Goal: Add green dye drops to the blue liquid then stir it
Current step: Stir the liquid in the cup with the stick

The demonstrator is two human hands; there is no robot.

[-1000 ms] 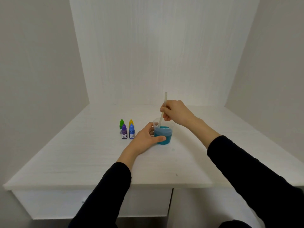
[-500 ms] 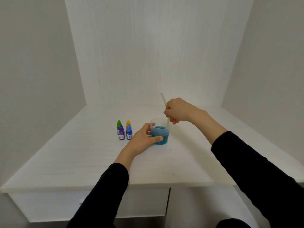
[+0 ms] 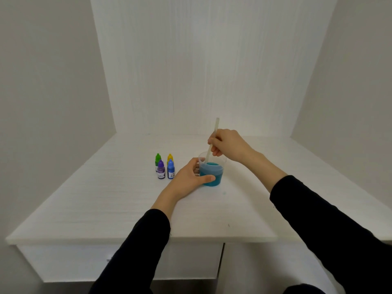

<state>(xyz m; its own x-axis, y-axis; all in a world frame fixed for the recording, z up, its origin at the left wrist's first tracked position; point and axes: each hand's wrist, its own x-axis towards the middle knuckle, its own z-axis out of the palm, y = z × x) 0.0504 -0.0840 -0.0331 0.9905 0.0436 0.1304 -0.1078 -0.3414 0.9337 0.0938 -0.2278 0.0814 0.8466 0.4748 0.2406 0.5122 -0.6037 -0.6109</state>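
Observation:
A clear plastic cup (image 3: 214, 172) holding blue-green liquid stands on the white table (image 3: 110, 204). My left hand (image 3: 186, 177) is wrapped around the cup's left side, thumb across its front. My right hand (image 3: 228, 146) hovers above the cup's far rim, pinching a pale stir stick (image 3: 213, 141) that leans slightly right, its lower end dipped in the liquid. The green dye bottle (image 3: 157, 160) stands capped at the back left of a group of small bottles, left of the cup.
Purple (image 3: 161, 169), blue (image 3: 170, 169) and yellow (image 3: 170, 157) dropper bottles stand with the green one. White walls close the table in at the back and both sides. The table's front edge runs below my forearms, with a drawer front under it.
The stick has swung from leaning left back to leaning right, and my right hand has shifted round over the cup. My left hand keeps its hold on the cup.

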